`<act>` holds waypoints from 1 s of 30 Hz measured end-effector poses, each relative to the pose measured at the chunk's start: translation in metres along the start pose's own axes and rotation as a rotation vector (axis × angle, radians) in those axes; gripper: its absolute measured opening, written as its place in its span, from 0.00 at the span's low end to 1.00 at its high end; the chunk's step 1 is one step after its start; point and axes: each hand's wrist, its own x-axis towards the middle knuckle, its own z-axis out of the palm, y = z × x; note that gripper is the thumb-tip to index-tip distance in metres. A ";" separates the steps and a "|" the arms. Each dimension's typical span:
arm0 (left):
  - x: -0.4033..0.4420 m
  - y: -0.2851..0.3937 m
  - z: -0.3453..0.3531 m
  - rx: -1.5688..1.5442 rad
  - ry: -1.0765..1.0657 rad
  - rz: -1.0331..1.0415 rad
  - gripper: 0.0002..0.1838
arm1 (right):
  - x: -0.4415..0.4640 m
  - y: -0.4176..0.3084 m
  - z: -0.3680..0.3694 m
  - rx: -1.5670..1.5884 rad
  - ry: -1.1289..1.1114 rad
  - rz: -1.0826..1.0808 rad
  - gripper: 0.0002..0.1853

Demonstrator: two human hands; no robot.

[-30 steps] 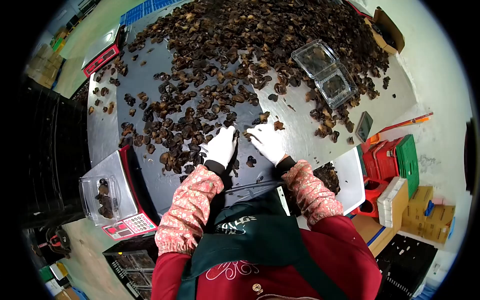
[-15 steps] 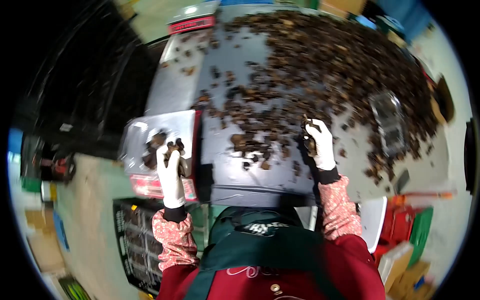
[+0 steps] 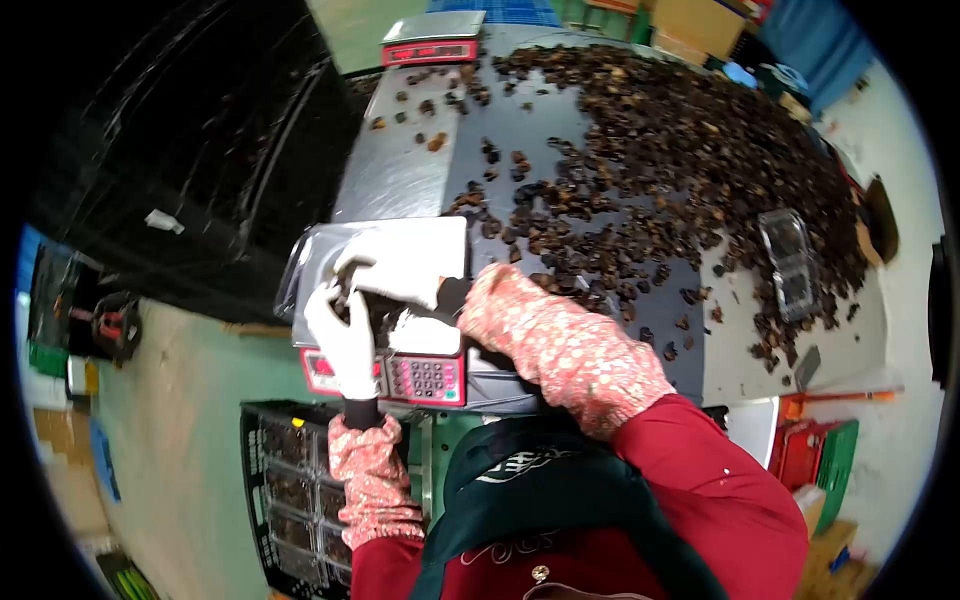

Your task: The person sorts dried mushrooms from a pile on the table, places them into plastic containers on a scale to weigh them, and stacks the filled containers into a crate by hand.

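My white-gloved left hand [image 3: 342, 335] is over a clear plastic container [image 3: 308, 250] on a red digital scale [image 3: 428, 380], its fingers curled around dark brown lumpy pieces that look like mushrooms [image 3: 345, 284]. My white-gloved right hand [image 3: 405, 268] reaches across from the right. Its bent fingertips meet the left fingers over the container, closed on a dark piece that is mostly hidden. More dark pieces show between and below the hands. The forearm, in a pink floral sleeve [image 3: 560, 335], crosses the front of the table.
A wide spread of dark brown pieces [image 3: 690, 150] covers the table's [image 3: 415, 160] far and right side. An empty clear container [image 3: 788, 265] lies on it. A second red scale [image 3: 430, 45] stands at the back. A black crate [image 3: 290, 490] with filled clear boxes sits on the floor.
My right hand has moved left from the pieces on the table to the container on the scale, beside my left hand. The view has shifted left.
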 end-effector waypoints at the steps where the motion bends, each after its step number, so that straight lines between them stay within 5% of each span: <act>1: -0.004 -0.008 0.005 0.022 0.022 0.030 0.17 | -0.008 0.005 0.004 -0.103 -0.097 0.001 0.12; 4: -0.010 -0.002 0.007 0.031 -0.074 -0.070 0.17 | -0.024 0.003 0.021 -0.541 -0.204 0.004 0.13; 9: -0.010 -0.010 0.011 0.131 -0.095 0.072 0.21 | -0.034 -0.036 -0.007 -0.324 -0.106 0.039 0.24; 11: -0.008 -0.015 0.008 0.427 -0.176 0.285 0.20 | -0.044 -0.051 -0.028 -0.364 -0.078 0.059 0.26; 15: 0.001 -0.006 0.004 0.659 -0.265 0.232 0.21 | -0.116 -0.048 -0.080 -0.334 0.135 0.114 0.17; 17: 0.001 0.008 0.005 0.793 -0.222 0.260 0.23 | -0.173 -0.055 -0.125 -0.573 0.160 0.291 0.15; 20: -0.004 0.032 0.014 0.716 -0.033 0.337 0.22 | -0.267 -0.051 -0.187 -0.709 0.435 0.649 0.15; 23: -0.032 0.082 0.057 0.070 -0.219 0.307 0.15 | -0.316 -0.045 -0.219 -0.967 0.424 0.972 0.29; 26: -0.077 0.138 0.124 -0.060 -0.506 0.496 0.11 | -0.308 -0.034 -0.225 -0.977 0.289 1.048 0.33; 30: -0.114 0.170 0.216 0.300 -0.619 0.689 0.15 | -0.328 -0.015 -0.217 -0.859 0.322 0.890 0.14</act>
